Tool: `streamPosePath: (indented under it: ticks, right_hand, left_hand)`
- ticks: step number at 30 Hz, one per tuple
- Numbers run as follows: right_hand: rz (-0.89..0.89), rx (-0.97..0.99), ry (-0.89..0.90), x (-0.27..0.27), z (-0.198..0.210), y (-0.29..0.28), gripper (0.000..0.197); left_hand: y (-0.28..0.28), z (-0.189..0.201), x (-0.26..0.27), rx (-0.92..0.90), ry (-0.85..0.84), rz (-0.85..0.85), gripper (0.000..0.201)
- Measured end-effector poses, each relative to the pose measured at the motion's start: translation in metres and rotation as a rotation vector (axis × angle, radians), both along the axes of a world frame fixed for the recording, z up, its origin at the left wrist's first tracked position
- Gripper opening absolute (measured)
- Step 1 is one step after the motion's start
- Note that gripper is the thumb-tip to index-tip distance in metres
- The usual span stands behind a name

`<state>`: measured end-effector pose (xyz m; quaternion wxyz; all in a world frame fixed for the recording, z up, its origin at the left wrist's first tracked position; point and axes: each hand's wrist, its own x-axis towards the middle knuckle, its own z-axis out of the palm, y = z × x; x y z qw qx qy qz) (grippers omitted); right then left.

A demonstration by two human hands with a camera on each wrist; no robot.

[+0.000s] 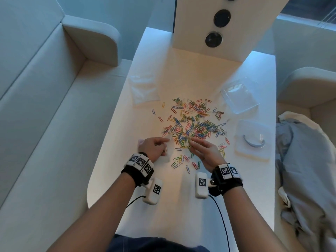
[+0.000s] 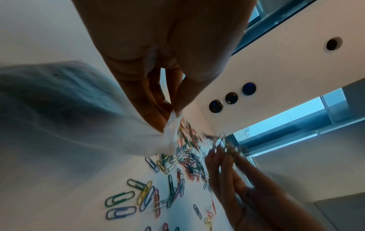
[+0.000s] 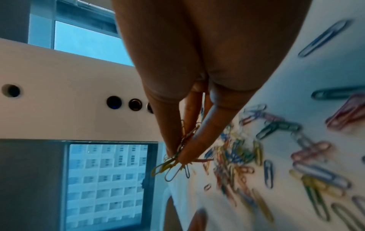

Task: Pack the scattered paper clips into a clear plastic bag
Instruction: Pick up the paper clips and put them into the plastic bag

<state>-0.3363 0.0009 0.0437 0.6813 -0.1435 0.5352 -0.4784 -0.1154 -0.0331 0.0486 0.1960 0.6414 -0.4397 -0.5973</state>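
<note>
Many coloured paper clips (image 1: 192, 122) lie scattered over the middle of the white table (image 1: 181, 206). My left hand (image 1: 166, 145) pinches the rim of a clear plastic bag (image 2: 79, 125) between thumb and fingers (image 2: 156, 109), just left of the pile's near edge. The bag hangs down to the left of that hand in the left wrist view and barely shows in the head view. My right hand (image 3: 177, 154) pinches a small bunch of clips (image 3: 169, 165) at its fingertips, lifted off the table above the near edge of the pile (image 1: 190, 141), close to the bag's mouth.
A stack of clear bags (image 1: 143, 90) lies at the far left of the table. A clear plastic box (image 1: 240, 96) and its lid (image 1: 252, 140) sit on the right. A white upright panel (image 1: 214, 20) stands behind. Sofa seats flank the table; grey clothing (image 1: 305, 179) lies right.
</note>
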Motion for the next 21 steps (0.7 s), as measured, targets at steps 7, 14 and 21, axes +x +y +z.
streamPosePath:
  ticks: [7,14,21]
  right_hand:
    - [0.165,0.005,0.216,0.045,-0.003,-0.01,0.027]
    - [0.341,0.034,0.55,0.057,-0.007,-0.016,0.029]
    - [0.466,-0.029,0.959,0.062,0.004,-0.021,0.008]
  left_hand:
    - [0.006,-0.005,-0.009,-0.052,0.003,-0.024,0.021]
    - [0.008,0.004,-0.01,-0.085,0.001,-0.09,0.018]
    - [0.01,0.008,-0.011,-0.106,-0.007,-0.074,0.026]
